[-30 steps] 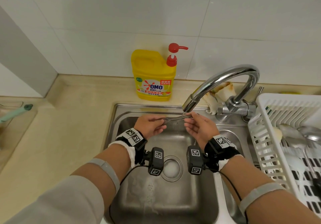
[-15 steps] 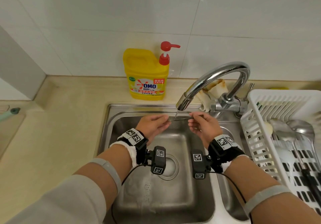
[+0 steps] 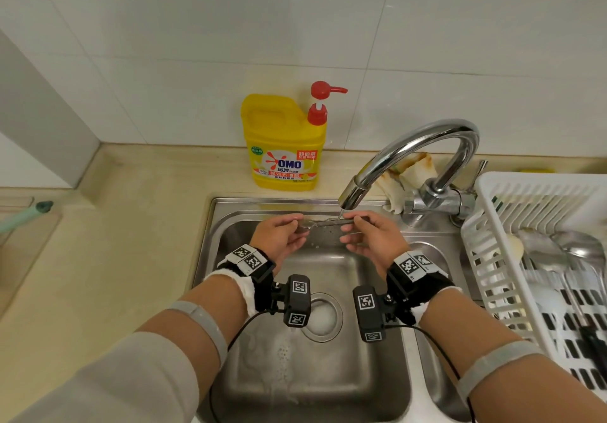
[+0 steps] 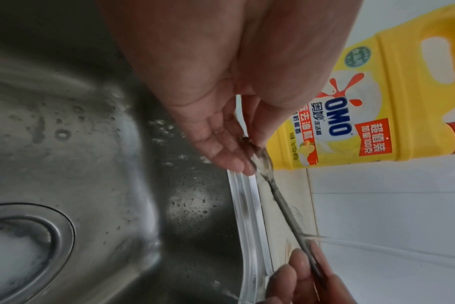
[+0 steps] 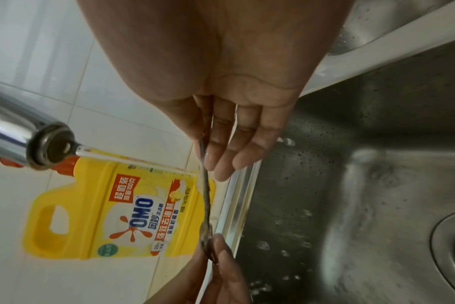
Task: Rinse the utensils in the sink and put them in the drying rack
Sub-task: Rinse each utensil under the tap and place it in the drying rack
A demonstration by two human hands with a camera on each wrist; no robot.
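Observation:
A small metal spoon (image 3: 325,223) lies level under the faucet spout (image 3: 353,192), above the back of the steel sink (image 3: 295,373). A thin stream of water strikes its handle (image 5: 206,195) close to my right fingers. My left hand (image 3: 300,225) pinches the bowl end (image 4: 260,158) between thumb and fingertips. My right hand (image 3: 356,225) pinches the handle's other end (image 4: 309,259). The white drying rack (image 3: 492,258) stands to the right of the sink, with several metal utensils (image 3: 558,251) lying in it.
A yellow detergent bottle (image 3: 284,146) with a red pump stands on the counter behind the sink. A crumpled rag (image 3: 410,173) lies behind the faucet base. The drain (image 3: 323,314) is below my wrists, with foam in front of it. A green-tipped handle (image 3: 23,219) lies at far left.
Both hands keep their pinch on the spoon under the running water. The view has tilted slightly, and the stream now lands nearer my right fingers.

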